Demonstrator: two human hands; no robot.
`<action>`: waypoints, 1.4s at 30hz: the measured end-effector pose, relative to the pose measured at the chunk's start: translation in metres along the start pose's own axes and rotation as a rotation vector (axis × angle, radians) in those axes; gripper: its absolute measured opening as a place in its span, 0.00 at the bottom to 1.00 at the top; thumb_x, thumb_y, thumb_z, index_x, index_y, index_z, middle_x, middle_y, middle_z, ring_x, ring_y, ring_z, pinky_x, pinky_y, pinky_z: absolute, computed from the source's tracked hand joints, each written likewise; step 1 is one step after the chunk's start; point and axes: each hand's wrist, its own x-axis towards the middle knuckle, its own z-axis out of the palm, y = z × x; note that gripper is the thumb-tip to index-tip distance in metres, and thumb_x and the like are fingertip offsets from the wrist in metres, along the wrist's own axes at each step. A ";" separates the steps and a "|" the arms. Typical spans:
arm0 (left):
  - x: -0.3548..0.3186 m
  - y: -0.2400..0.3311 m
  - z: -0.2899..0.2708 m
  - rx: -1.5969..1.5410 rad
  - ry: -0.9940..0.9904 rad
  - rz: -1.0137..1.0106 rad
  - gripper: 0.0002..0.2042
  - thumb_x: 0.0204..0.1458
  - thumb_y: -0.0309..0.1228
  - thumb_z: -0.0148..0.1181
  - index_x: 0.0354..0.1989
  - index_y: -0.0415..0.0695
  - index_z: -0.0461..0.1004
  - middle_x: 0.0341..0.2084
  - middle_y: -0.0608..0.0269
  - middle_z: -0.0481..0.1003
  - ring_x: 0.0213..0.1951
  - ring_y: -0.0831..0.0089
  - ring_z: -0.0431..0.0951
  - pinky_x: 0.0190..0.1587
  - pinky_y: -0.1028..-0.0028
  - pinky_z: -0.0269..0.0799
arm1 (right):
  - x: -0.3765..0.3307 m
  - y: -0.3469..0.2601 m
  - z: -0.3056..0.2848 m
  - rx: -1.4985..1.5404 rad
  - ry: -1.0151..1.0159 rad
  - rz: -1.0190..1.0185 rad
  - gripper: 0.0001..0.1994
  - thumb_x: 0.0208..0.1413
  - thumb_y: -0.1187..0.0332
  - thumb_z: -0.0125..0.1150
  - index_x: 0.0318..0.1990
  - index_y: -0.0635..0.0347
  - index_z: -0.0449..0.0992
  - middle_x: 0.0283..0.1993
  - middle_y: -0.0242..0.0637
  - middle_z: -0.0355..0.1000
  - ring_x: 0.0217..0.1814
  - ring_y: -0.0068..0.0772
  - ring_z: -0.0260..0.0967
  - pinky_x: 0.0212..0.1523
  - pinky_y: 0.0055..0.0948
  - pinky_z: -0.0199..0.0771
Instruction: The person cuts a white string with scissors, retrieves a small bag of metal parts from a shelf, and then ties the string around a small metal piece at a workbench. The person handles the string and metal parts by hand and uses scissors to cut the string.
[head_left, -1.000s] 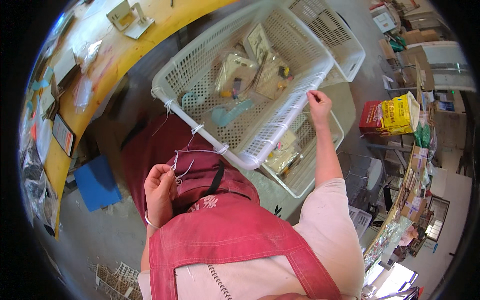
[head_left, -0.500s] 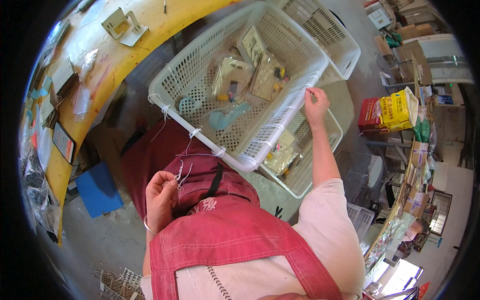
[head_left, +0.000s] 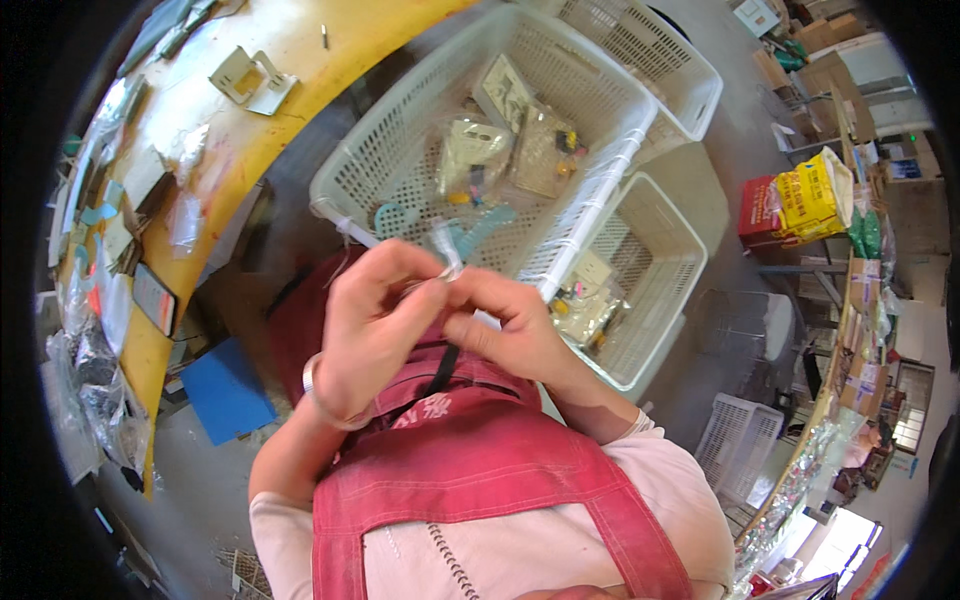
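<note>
My left hand (head_left: 375, 325) and my right hand (head_left: 510, 325) meet above the near rim of a white plastic crate (head_left: 600, 215). Both are closed, fingertips pinched together round white string (head_left: 452, 262), which is smeared by motion. A pale loop of it stands up over the fingers. More string is wound along the crate's right rim. Inside the crate lie clear bags of flat beige parts (head_left: 470, 155) with small yellow and black pieces. Light blue round-ended pieces (head_left: 480, 230) rest on the crate's floor near my fingers.
A second white crate (head_left: 690, 270) with bagged parts stands to the right, another (head_left: 710, 85) behind. On the left, a yellow-edged table (head_left: 300, 95) carries a beige bracket (head_left: 250, 80), plastic bags and a phone-like device (head_left: 155, 300). A blue panel (head_left: 228, 390) lies below it.
My right hand has left the crate's right rim and come in to the middle. My left hand has risen with the string to meet it. The view has shifted slightly.
</note>
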 end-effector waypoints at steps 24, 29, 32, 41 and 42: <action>0.028 -0.030 0.029 -0.216 0.031 -0.032 0.04 0.61 0.27 0.59 0.38 0.39 0.74 0.24 0.74 0.72 0.24 0.90 0.66 0.24 0.85 0.58 | 0.011 0.023 -0.002 0.303 0.518 -0.013 0.09 0.67 0.71 0.57 0.46 0.67 0.80 0.34 0.32 0.77 0.30 0.19 0.67 0.32 0.20 0.68; 0.031 -0.035 0.030 -0.139 0.010 0.006 0.05 0.62 0.28 0.60 0.38 0.39 0.75 0.25 0.77 0.71 0.26 0.91 0.64 0.25 0.86 0.55 | 0.012 0.024 -0.005 0.260 0.504 -0.016 0.08 0.66 0.72 0.56 0.45 0.67 0.79 0.34 0.32 0.76 0.30 0.19 0.67 0.33 0.20 0.68; 0.034 -0.037 0.031 -0.076 0.038 0.013 0.06 0.62 0.29 0.60 0.38 0.39 0.75 0.25 0.78 0.70 0.25 0.91 0.62 0.25 0.85 0.54 | 0.012 0.024 -0.007 0.223 0.514 -0.019 0.08 0.66 0.72 0.56 0.44 0.67 0.79 0.33 0.31 0.75 0.29 0.18 0.66 0.32 0.19 0.68; 0.037 -0.043 0.023 -0.071 0.098 -0.062 0.07 0.61 0.28 0.61 0.36 0.38 0.74 0.23 0.79 0.67 0.25 0.90 0.60 0.25 0.83 0.54 | 0.016 0.025 -0.072 0.675 0.805 -0.069 0.08 0.61 0.75 0.49 0.40 0.66 0.76 0.37 0.43 0.77 0.37 0.37 0.76 0.42 0.36 0.78; 0.037 -0.041 0.023 -0.069 0.097 -0.068 0.06 0.62 0.29 0.61 0.36 0.38 0.74 0.23 0.79 0.67 0.25 0.90 0.60 0.25 0.83 0.54 | 0.010 0.031 -0.101 0.755 0.745 -0.097 0.08 0.57 0.71 0.50 0.35 0.64 0.76 0.40 0.48 0.78 0.44 0.50 0.76 0.50 0.45 0.76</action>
